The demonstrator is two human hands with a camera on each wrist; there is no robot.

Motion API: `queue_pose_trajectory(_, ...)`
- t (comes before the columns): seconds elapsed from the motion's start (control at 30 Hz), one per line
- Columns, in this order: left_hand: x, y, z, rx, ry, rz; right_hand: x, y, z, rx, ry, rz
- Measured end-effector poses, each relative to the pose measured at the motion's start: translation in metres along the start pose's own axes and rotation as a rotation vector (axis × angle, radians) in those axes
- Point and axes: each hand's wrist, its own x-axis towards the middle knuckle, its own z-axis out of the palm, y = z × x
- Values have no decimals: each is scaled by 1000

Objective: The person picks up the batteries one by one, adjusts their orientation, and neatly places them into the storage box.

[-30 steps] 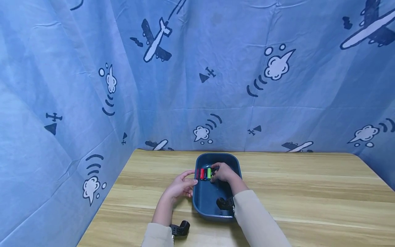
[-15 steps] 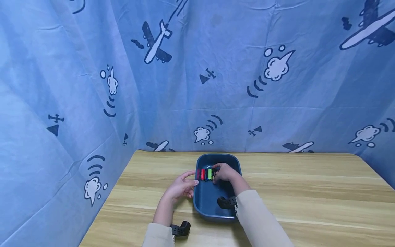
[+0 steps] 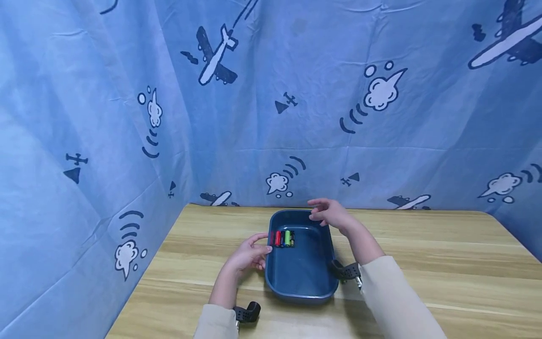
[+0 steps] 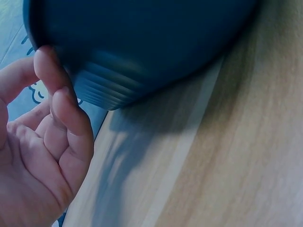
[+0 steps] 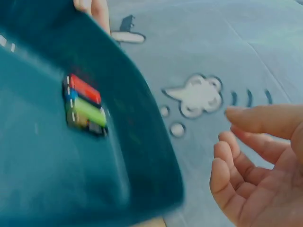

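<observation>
A dark blue plastic bin (image 3: 301, 278) sits on the table. Against its left inner wall lies a row of several batteries (image 3: 284, 238), side by side, in red, dark, green and black with a gold-brown end. My left hand (image 3: 247, 255) holds the bin's left rim between thumb and fingers; the left wrist view has the fingertips against the outer wall (image 4: 142, 42). Raised over the bin's far right corner, my right hand (image 3: 332, 214) has loosely bent fingers and nothing in them. The right wrist view also has this hand (image 5: 260, 165) apart from the bin.
The wooden table (image 3: 423, 263) extends to both sides of the bin. Behind it and to the left hangs a blue curtain (image 3: 237, 127) printed with planes and clouds. Black wrist mounts (image 3: 247, 312) sit on both forearms.
My right hand has left the batteries and moved up and to the right, out over the bin's far right corner. The left hand stays at the left rim.
</observation>
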Motion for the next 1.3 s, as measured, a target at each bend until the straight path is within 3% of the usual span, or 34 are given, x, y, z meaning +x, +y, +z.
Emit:
queue_pose_trajectory(0.17, -1, 3, -1, 12, -2, 0, -22, 15, -26, -86, -33, -39)
queue_pose_trajectory(0.33, -2, 5, 0, 12, -6, 10, -40, 44, -35, -191, -120, -81)
queue_pose_trajectory(0.5, -2, 4, 1, 21, 0, 4, -55, 75, -36, -149, -267, -130)
queue_pose_trajectory(0.6, -2, 3, 1, 25, 4, -1, -64, 88, -33, -120, -311, -139)
queue_pose_trajectory(0.93, -2, 0, 1, -1, -1, 9, -79, 111, -25, -199, -248, -208)
queue_pose_trajectory(1.3, 0, -2, 1, -14, -3, 16, -83, 115, -18, -363, -190, -267)
